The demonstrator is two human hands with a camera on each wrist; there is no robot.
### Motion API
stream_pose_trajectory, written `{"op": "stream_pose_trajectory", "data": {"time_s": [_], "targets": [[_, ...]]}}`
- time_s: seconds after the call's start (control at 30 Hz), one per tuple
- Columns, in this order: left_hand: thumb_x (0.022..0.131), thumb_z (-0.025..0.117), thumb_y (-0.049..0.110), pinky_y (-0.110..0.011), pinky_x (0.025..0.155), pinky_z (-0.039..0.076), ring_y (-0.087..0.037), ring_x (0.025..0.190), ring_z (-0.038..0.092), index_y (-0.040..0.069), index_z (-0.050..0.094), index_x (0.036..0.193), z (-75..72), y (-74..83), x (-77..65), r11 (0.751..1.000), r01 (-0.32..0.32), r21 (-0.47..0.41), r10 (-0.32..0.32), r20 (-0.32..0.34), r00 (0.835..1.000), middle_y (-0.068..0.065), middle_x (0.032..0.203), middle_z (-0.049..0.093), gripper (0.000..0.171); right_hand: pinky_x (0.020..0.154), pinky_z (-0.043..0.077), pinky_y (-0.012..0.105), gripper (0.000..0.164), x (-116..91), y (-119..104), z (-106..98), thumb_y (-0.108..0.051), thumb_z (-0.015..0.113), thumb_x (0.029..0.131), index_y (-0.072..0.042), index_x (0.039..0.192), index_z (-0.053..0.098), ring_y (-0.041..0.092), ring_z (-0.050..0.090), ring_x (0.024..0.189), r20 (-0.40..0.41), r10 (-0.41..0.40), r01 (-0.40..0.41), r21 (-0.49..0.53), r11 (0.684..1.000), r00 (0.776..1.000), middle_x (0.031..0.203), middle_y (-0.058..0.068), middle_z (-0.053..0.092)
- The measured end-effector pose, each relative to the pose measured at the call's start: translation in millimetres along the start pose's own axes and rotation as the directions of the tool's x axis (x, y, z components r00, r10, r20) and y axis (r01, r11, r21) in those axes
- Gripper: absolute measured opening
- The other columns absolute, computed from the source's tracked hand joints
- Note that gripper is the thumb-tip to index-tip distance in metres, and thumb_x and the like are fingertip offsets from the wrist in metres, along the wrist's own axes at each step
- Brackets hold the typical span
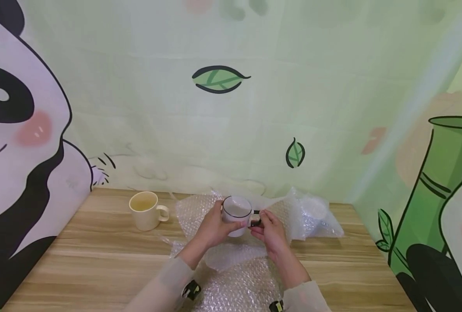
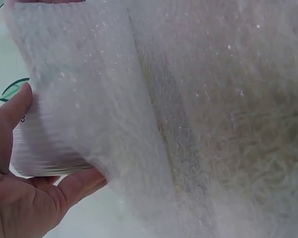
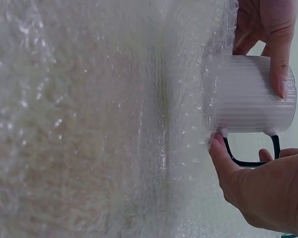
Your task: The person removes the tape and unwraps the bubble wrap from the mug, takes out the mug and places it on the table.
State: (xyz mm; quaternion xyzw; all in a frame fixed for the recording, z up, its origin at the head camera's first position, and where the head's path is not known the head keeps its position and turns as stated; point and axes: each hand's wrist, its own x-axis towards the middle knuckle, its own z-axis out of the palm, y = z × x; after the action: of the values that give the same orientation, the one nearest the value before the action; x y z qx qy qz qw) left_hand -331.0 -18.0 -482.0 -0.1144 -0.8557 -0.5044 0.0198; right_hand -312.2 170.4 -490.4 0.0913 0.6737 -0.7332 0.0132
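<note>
Clerk: Item one?
Checker: White mug [image 1: 237, 207], dark-rimmed, upright, held over bubble wrap [image 1: 238, 284] on the tabletop [image 1: 98, 251].
Clerk: Hands?
Checker: Left hand [image 1: 215, 225], clamped round the mug's body, thumb in front. Right hand [image 1: 270, 232], fingers together on its black handle [image 1: 256, 212].
Clerk: Also listed?
Checker: Cream mug [image 1: 145, 219], at left, unwrapped. Clear-wrapped bundle [image 1: 316, 214], at right, contents indistinct.
Clerk: Step in hand?
Checker: By my judgement, placing the white mug relative to the wrap; whether going in or coming out, cannot tell.
Clerk: Next move?
Checker: Likely calls for the left to keep the body steady while the right frees itself for the wrap.
</note>
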Motion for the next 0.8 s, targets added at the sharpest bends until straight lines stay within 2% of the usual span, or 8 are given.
{"op": "stream_pose_trajectory", "data": {"time_s": [0.13, 0.33, 0.5, 0.8], "targets": [[0.081, 0.088, 0.042, -0.057, 0.105, 0.051, -0.039, 0.124, 0.063, -0.001, 0.044, 0.146, -1.1, 0.0, -1.6, 1.0, -0.003, -0.001, 0.003, 0.0, 1.0, -0.023, 0.135, 0.064, 0.09, 0.095, 0.061, 0.044, 0.045, -3.6, -1.7, 0.0, -0.026, 0.04, 0.113, 0.002, 0.147, 0.048, 0.023, 0.074, 0.096, 0.014, -0.001, 0.001, -0.001, 1.0, 1.0, 0.118, 0.025, 0.067], [0.08, 0.088, 0.044, -0.057, 0.103, 0.052, -0.041, 0.122, 0.064, -0.001, 0.044, 0.147, -2.7, 1.0, -4.8, 1.0, 0.007, 0.018, -0.007, -0.001, 1.0, -0.024, 0.134, 0.065, 0.091, 0.088, 0.063, 0.039, 0.044, -5.6, -2.4, -0.8, -0.028, 0.041, 0.113, 0.002, 0.143, 0.051, 0.02, 0.075, 0.09, 0.019, -0.002, 0.003, -0.014, 1.0, 1.0, 0.109, 0.019, 0.068], [0.081, 0.088, 0.044, -0.059, 0.104, 0.051, -0.042, 0.124, 0.063, -0.001, 0.043, 0.148, -4.4, 1.8, -7.8, 0.999, 0.01, 0.031, -0.01, 0.007, 1.0, -0.024, 0.136, 0.064, 0.093, 0.085, 0.064, 0.037, 0.04, -6.4, -0.9, -0.9, -0.028, 0.042, 0.113, 0.001, 0.139, 0.053, 0.018, 0.075, 0.088, 0.021, 0.004, -0.004, -0.01, 1.0, 1.0, 0.108, 0.019, 0.069], [0.081, 0.088, 0.043, -0.058, 0.101, 0.053, -0.04, 0.121, 0.065, -0.002, 0.045, 0.146, -8.3, 2.2, -11.9, 0.999, -0.013, 0.03, 0.013, -0.004, 1.0, -0.023, 0.133, 0.065, 0.09, 0.089, 0.063, 0.042, 0.031, -7.4, 1.0, 0.6, -0.025, 0.043, 0.112, -0.002, 0.128, 0.055, 0.021, 0.075, 0.089, 0.027, -0.004, 0.004, -0.014, 1.0, 1.0, 0.111, 0.023, 0.069]]}}
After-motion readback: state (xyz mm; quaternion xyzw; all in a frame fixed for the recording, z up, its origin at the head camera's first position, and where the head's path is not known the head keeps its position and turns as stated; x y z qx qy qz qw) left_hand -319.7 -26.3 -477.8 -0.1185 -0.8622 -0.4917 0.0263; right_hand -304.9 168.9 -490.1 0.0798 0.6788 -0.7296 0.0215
